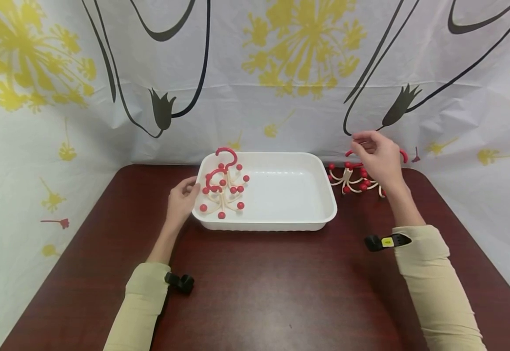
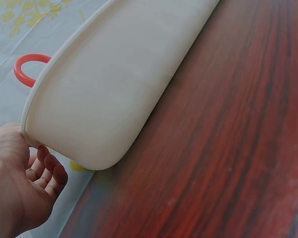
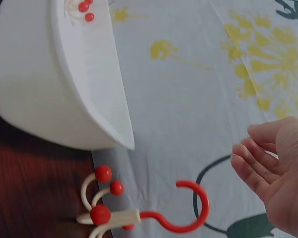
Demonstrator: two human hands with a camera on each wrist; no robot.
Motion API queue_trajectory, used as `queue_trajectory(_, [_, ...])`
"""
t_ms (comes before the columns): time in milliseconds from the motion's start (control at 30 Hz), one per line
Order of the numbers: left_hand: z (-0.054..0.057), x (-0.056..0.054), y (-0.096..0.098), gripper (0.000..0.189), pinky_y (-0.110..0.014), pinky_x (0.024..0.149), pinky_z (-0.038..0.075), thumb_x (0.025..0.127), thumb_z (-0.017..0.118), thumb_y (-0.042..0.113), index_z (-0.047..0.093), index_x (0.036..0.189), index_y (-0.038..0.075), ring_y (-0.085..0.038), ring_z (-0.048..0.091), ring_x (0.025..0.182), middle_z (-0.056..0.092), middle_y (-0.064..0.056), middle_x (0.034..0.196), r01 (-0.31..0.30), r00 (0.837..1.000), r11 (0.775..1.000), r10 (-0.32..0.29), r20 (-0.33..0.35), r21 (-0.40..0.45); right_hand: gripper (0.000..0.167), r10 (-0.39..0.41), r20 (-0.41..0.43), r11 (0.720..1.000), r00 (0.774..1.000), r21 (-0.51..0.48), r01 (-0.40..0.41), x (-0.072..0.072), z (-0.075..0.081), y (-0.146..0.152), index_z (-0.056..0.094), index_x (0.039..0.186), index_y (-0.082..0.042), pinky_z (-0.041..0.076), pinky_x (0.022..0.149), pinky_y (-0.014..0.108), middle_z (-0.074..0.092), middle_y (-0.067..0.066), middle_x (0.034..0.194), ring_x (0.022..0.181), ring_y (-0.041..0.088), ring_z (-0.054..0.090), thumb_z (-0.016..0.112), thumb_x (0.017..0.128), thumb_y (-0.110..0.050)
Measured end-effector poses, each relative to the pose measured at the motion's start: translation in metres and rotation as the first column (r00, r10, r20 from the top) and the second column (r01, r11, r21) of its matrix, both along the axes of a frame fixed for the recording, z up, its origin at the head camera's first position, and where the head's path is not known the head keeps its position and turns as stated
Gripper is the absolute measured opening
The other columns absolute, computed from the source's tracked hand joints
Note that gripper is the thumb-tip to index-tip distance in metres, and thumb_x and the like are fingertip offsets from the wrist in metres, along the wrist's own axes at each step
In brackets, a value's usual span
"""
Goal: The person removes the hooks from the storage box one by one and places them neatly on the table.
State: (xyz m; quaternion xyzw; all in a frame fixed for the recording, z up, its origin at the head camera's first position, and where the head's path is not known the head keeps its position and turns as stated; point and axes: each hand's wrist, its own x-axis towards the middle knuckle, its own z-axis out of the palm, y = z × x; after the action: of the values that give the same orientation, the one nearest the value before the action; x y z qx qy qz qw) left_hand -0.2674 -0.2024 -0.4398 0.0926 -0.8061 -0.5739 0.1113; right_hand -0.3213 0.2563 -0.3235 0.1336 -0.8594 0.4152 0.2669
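A white plastic tray (image 1: 285,195) stands on the table. My left hand (image 1: 180,202) holds its left rim; in the left wrist view the fingers (image 2: 58,178) curl beside the outer wall and the thumb is hidden. Inside the tray's left end lie two cream multi-arm hangers (image 1: 222,199) with red hooks and red ball tips. Right of the tray stand more such hangers (image 1: 347,178), partly behind my right hand (image 1: 380,161). That hand hovers above them, its fingers loosely bent and holding nothing. One hanger's red hook (image 3: 204,203) shows below it in the right wrist view.
A dark red wooden table (image 1: 255,287) extends in front of the tray. Behind it hangs a white cloth (image 1: 220,112) with yellow and grey flower prints. The right-hand hangers stand close to the tray's right wall and the table's back edge.
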Motion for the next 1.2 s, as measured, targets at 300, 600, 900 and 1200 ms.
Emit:
queue_trajectory(300, [0.002,0.0,0.0,0.041,-0.021,0.067,0.05,0.103,0.058,0.028,0.06,0.139,0.007,-0.03,0.063,0.09,0.063,-0.017,0.103,-0.001,1.0,1.0,0.001,-0.019,-0.003,0.023,0.054,0.009,0.998,0.999,0.041,-0.054,-0.002,-0.002,-0.031,0.071,0.114,0.0,0.045,0.076,0.009,0.072,0.019,0.105,0.08,-0.013,0.057,0.069,0.096,-0.014])
queue_trajectory(600, [0.0,-0.001,0.001,0.042,-0.02,0.067,0.05,0.103,0.057,0.028,0.06,0.139,0.007,-0.027,0.062,0.089,0.063,-0.019,0.103,0.006,1.0,1.0,-0.006,-0.022,-0.008,0.022,0.128,0.024,0.991,0.992,0.041,-0.128,0.002,-0.002,-0.065,0.071,0.115,-0.002,0.047,0.078,0.013,0.073,0.013,0.105,0.085,-0.001,0.063,0.07,0.096,-0.013])
queue_trajectory(900, [0.0,0.0,0.0,0.042,-0.018,0.068,0.049,0.103,0.058,0.029,0.06,0.139,0.006,-0.029,0.063,0.091,0.063,-0.019,0.103,0.005,1.0,1.0,-0.005,-0.023,0.002,0.023,0.226,0.048,0.974,0.973,0.004,-0.226,0.004,-0.004,-0.1,0.07,0.116,-0.001,0.051,0.081,0.021,0.072,0.012,0.105,0.091,0.02,0.068,0.069,0.097,-0.012])
queue_trajectory(1200, [0.0,0.001,-0.001,0.043,-0.018,0.067,0.049,0.103,0.058,0.03,0.06,0.139,0.006,-0.03,0.062,0.091,0.062,-0.017,0.101,0.008,1.0,1.0,-0.008,-0.028,0.015,0.023,0.309,0.073,0.951,0.948,-0.024,-0.308,0.007,-0.008,-0.127,0.069,0.117,0.0,0.052,0.083,0.033,0.071,0.012,0.104,0.092,0.021,0.068,0.068,0.097,-0.012])
